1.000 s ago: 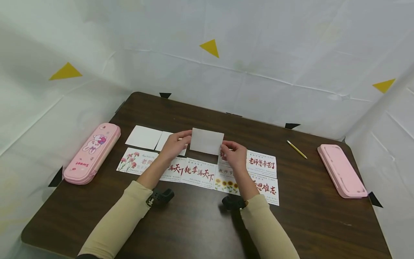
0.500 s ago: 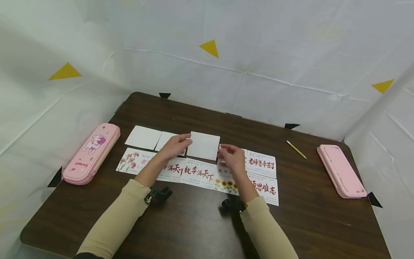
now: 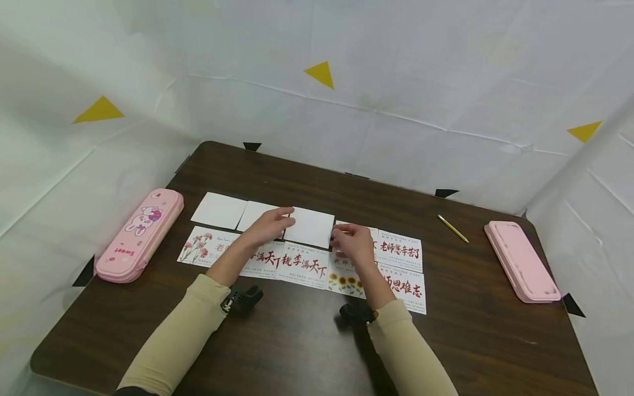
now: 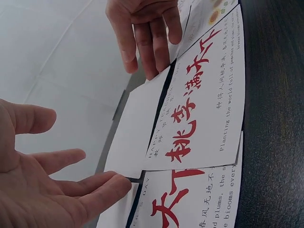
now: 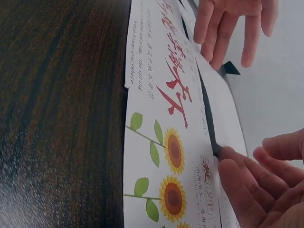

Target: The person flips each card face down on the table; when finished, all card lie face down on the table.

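A blank white card [image 3: 309, 226] lies flat in the upper row, just above a printed card [image 3: 303, 265] with red Chinese lettering. At its left edge is my left hand [image 3: 269, 225], fingers extended and thumb apart, reaching over another blank card [image 3: 253, 210]. In the left wrist view the fingertips [image 4: 118, 184] are right at the card's corner. Opposite, my right hand [image 3: 354, 243] has its fingertips at the right edge of the same card, its fingers loosely bent. Beneath this hand are a sunflower card [image 3: 345, 281] and part of another printed card, partly hidden.
A third blank card [image 3: 219, 210] lies at the left above a carnation card [image 3: 202, 247]. Printed cards [image 3: 400, 250] continue rightward. Pink pencil cases stand at the left [image 3: 140, 235] and right [image 3: 522, 262]. A yellow pencil [image 3: 453, 228] lies near the right case.
The blank card, held raised between both hands a second ago, has come down flat onto the table and shifted slightly left and nearer. Both hands' fingers have loosened from its edges.
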{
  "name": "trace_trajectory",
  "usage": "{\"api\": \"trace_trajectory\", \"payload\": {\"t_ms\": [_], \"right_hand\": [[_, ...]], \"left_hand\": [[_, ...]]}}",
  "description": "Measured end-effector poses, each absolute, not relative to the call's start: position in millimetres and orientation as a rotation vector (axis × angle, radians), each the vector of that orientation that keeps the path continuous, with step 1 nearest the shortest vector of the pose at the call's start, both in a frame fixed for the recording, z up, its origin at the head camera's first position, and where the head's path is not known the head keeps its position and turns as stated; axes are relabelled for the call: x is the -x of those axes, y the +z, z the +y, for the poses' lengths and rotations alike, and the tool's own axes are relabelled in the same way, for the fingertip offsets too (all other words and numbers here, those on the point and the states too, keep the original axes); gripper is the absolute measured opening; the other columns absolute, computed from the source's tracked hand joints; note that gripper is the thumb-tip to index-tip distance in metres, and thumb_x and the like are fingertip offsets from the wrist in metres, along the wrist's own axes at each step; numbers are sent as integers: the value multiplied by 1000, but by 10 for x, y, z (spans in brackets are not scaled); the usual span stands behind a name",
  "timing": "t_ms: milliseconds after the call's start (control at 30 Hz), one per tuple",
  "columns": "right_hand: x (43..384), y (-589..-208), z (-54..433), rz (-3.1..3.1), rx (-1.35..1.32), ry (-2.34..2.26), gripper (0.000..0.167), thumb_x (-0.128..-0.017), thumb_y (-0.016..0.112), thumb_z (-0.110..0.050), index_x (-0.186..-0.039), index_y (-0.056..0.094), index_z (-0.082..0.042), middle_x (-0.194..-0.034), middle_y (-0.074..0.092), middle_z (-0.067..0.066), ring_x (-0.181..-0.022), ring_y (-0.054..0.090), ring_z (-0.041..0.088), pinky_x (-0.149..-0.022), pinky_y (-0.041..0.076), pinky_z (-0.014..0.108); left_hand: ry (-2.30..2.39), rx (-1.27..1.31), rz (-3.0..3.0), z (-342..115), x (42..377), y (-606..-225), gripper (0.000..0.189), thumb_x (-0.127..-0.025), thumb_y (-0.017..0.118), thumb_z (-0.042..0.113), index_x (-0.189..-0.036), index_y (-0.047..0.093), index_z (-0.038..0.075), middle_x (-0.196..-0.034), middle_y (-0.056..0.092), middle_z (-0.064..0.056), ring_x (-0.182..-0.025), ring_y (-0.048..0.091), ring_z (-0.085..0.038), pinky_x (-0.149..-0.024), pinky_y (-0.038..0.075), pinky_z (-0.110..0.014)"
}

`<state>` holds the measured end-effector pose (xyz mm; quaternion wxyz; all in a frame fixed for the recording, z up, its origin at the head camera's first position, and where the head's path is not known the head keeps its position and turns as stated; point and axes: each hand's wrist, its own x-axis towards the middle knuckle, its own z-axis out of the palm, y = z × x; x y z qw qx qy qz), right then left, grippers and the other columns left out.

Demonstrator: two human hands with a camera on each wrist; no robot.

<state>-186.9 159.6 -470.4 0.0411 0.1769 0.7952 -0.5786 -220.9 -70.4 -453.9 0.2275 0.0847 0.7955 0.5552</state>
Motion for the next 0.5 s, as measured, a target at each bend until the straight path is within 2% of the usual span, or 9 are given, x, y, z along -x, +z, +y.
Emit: {"api": "trace_trajectory", "payload": {"t_ms": [367,500], "right_hand": [[1857,-4652,1574,2428,-539,-1743,30,-94,65,-23,-117,72,-5,-108,71,13,-89,72,24,-64,58,33],[1852,-4649,1569,2418,-543,-1748,30,-94,65,-23,-117,71,-5,-111,70,14,-90,72,24,-65,58,33]], "left_hand": [[1513,-275,2203,-687,2195,-4521,57,-101,47,33,-151,37,8,-154,35,-18,-140,34,-36,-112,27,-52],[1505,-273,2195,-691,2202,-4525,56,-102,47,33,-151,38,8,-154,35,-18,-141,32,-36,-113,26,-52]]}}
